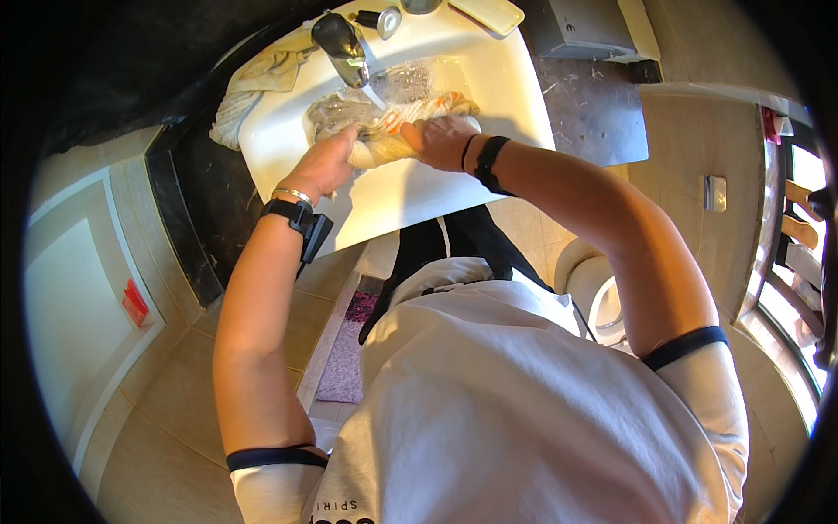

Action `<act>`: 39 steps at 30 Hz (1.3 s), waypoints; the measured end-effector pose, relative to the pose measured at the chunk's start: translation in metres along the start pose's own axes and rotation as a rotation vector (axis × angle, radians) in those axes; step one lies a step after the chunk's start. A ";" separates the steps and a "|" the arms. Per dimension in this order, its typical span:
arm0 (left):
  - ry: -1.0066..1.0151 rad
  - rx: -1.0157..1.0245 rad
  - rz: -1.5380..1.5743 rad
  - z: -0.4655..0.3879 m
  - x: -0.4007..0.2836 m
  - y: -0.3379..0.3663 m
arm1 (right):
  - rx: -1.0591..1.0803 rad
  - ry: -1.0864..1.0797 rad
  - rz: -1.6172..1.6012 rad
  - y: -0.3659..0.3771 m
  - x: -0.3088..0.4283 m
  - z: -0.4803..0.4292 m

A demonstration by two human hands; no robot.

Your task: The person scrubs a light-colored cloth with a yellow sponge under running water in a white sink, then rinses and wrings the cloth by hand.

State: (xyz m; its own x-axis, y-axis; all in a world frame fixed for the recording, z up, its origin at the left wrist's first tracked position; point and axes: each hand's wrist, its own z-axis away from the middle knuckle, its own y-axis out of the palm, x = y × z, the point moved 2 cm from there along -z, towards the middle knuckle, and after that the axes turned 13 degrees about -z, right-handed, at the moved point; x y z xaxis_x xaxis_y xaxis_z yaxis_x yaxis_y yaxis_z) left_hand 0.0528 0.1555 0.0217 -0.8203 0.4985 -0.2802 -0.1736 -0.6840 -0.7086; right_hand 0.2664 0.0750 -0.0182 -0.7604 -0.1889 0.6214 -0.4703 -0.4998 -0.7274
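Note:
Both hands are over the basin of a white washbasin (pixel 524 85). My left hand (pixel 325 164) grips the left end of a wet, twisted cloth (pixel 383 152), pale with orange marks. On the cloth's right part my right hand (pixel 440 141) is closed, its fingers curled round the fabric. Water runs from the dark faucet (pixel 339 49) in a thin stream (pixel 374 97) that falls just behind the cloth. Foamy water (pixel 409 78) covers the bottom of the basin, and grey wet fabric (pixel 330 112) lies in it. The fingertips are partly hidden by the cloth.
Another damp cloth (pixel 252 85) drapes over the basin's left rim. A yellowish tray (pixel 491 14) and a round metal drain stopper (pixel 389 23) sit at the back. Right of the basin is a dark counter (pixel 589 111) with a grey box (pixel 576 29). A toilet (pixel 599 298) stands behind at right.

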 end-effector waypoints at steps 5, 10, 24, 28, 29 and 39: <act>0.127 0.047 0.190 -0.020 0.006 0.025 | -0.136 -0.232 0.293 0.001 -0.012 -0.002; 0.172 0.141 0.380 -0.018 0.003 0.037 | -0.158 -0.268 0.251 0.005 -0.017 -0.005; 0.055 -0.088 0.069 0.048 0.043 -0.026 | -0.289 -0.106 0.267 0.037 0.059 -0.032; 0.002 -0.334 -0.176 0.087 0.093 -0.072 | -0.263 -0.093 -0.070 0.017 0.119 -0.065; 0.006 -0.433 -0.268 0.096 0.101 -0.082 | -0.312 -0.137 -0.071 0.005 0.131 -0.078; -0.160 -0.677 -0.461 0.063 0.182 -0.116 | -0.758 -0.238 0.536 -0.087 0.116 -0.207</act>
State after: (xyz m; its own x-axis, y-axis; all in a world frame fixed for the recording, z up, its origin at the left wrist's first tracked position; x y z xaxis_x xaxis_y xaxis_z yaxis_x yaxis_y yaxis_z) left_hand -0.1111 0.2923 0.0938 -0.8234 0.5338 0.1926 -0.1879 0.0638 -0.9801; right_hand 0.1260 0.2716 0.0572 -0.8869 -0.4423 0.1333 -0.3147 0.3674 -0.8752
